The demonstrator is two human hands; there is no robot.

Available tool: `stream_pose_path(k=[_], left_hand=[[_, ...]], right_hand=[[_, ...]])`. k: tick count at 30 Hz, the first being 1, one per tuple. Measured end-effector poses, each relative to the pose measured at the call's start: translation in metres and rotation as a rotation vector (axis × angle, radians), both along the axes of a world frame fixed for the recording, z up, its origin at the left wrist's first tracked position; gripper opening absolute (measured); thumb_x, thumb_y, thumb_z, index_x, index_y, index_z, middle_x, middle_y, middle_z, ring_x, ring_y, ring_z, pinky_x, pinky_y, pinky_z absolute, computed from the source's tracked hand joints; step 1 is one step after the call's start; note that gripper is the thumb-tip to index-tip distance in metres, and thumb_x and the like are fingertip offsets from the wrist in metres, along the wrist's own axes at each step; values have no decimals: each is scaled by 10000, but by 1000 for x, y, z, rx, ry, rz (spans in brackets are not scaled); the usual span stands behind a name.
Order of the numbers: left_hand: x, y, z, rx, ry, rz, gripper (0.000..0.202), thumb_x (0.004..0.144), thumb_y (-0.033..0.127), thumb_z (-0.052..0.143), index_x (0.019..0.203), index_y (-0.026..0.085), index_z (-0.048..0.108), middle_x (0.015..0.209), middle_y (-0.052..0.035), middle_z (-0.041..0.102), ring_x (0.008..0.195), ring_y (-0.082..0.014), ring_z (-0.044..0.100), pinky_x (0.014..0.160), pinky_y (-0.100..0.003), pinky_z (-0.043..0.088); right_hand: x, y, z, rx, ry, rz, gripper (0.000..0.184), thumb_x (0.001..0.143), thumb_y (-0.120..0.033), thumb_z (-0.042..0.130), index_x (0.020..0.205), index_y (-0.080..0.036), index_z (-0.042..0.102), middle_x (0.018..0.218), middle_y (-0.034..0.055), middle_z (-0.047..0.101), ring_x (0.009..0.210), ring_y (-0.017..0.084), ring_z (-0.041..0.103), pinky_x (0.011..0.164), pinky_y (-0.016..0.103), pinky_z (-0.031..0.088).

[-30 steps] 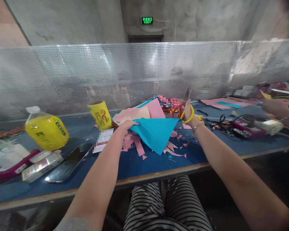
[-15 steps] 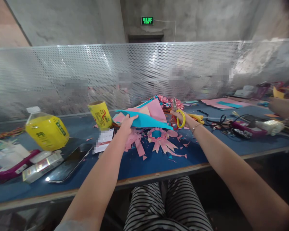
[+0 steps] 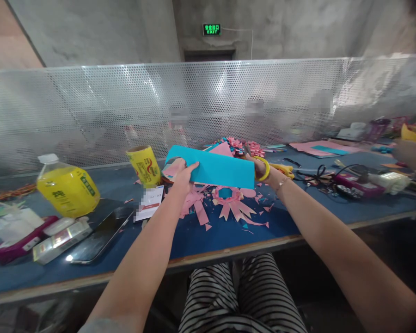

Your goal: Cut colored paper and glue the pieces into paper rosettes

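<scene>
My left hand [image 3: 182, 175] pinches the left end of a folded turquoise paper sheet [image 3: 213, 167], held up above the blue table [image 3: 201, 236]. At the sheet's right end is my right hand [image 3: 261, 167], with the yellow handle of a pair of scissors [image 3: 263, 169] looped on its fingers; the blades are hidden behind the paper. Under the sheet lie a pink paper rosette with a turquoise centre [image 3: 229, 196] and pink paper scraps [image 3: 197, 206]. Pink sheets [image 3: 223, 149] and finished paper flowers [image 3: 244, 147] sit just behind.
On the left stand a yellow drink bottle [image 3: 67, 187], a yellow roll [image 3: 144, 164], a dark phone [image 3: 97, 236] and small packets [image 3: 55, 238]. A glue gun with cables [image 3: 353, 180] lies right. Another person's hand [image 3: 411, 155] works at far right. A perforated metal screen [image 3: 125, 106] closes the back.
The turquoise sheet was lifted off the table and turned from a hanging triangle to a flat upright strip. My right hand with the scissors came down and in to the sheet's right end.
</scene>
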State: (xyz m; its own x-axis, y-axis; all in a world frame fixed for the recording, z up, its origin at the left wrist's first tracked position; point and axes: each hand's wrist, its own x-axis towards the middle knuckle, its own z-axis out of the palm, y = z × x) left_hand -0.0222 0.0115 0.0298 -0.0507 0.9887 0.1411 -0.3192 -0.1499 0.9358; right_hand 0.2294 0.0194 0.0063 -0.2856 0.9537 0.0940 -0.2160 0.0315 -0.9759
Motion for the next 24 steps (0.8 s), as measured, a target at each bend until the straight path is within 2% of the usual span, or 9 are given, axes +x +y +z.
stream_pose_path(k=[3,5,7,11,15,19,22,24], left_hand=[[-1,4,-4,42,66,-5,471,519,241,750,906,238,481,926,-7,629,749,-170,604,680,-332,524],[-2,4,-4,48,72,-34,525,508,235,761,959,245,493,987,-26,628,800,-191,611,718,-356,521],[-3,3,-3,49,42,-102,529,525,239,757,994,244,511,1031,-45,627,871,-210,611,779,-379,508],[-4,-2,2,21,-24,-269,410,590,326,718,944,176,577,947,-80,664,951,-254,601,856,-417,478],[-2,-8,5,-153,63,-221,410,608,328,718,959,150,604,986,-112,664,987,-290,591,895,-462,453],[0,-8,0,-255,221,-315,459,574,212,749,1008,167,609,1111,-120,620,1081,-290,541,960,-458,413],[-3,-2,-8,-276,293,-301,517,547,224,771,1030,166,597,1219,-122,554,1152,-280,490,996,-434,388],[-7,4,-13,-292,325,-211,563,532,250,782,1052,161,587,1232,-132,540,1156,-286,485,983,-427,400]], right_hand=[[3,0,5,-84,70,-14,227,660,-398,649,683,-190,561,632,15,660,654,188,642,635,317,525],[5,1,6,-60,134,-108,191,603,-293,698,699,-198,564,650,2,668,690,189,650,678,319,529],[6,3,6,-21,169,-210,240,540,-233,732,701,-204,557,634,-5,666,727,207,656,707,338,531],[14,0,10,129,162,-321,324,490,-262,768,725,-203,552,656,19,669,752,243,653,687,385,540],[22,-6,17,304,132,-378,407,485,-303,778,812,-213,552,732,20,664,748,231,642,666,386,539],[24,-9,21,426,117,-394,501,461,-295,785,887,-237,528,861,13,649,835,223,624,710,363,521],[24,-7,19,441,85,-372,493,500,-330,765,918,-243,519,909,30,642,863,228,614,712,370,515],[25,-3,16,413,67,-349,459,534,-363,742,912,-237,514,901,38,638,852,225,613,688,369,518]])
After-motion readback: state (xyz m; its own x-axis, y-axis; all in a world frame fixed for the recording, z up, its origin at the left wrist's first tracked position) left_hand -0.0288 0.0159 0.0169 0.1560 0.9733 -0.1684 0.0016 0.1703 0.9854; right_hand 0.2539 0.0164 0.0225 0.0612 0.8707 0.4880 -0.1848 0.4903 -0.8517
